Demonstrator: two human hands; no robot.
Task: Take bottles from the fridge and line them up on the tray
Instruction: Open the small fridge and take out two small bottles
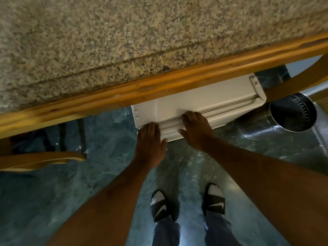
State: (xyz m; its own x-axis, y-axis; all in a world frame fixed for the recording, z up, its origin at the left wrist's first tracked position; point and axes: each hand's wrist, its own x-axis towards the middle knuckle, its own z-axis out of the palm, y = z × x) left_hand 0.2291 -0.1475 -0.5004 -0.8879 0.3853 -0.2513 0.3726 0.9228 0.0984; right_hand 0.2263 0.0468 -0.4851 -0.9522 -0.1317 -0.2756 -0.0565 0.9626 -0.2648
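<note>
A small white fridge stands under the counter, seen from straight above. Its door is closed, with a thin seam along its top edge. My left hand grips the left end of the door's top, fingers at the seam and thumb down the front. A little further right, my right hand holds the same edge the same way. No bottle or tray is in view, and the fridge's inside is hidden.
A speckled granite counter with a wooden edge overhangs the fridge. A perforated metal bin stands right of the fridge. Part of a wooden chair is at the left. My feet are on a dark glossy floor.
</note>
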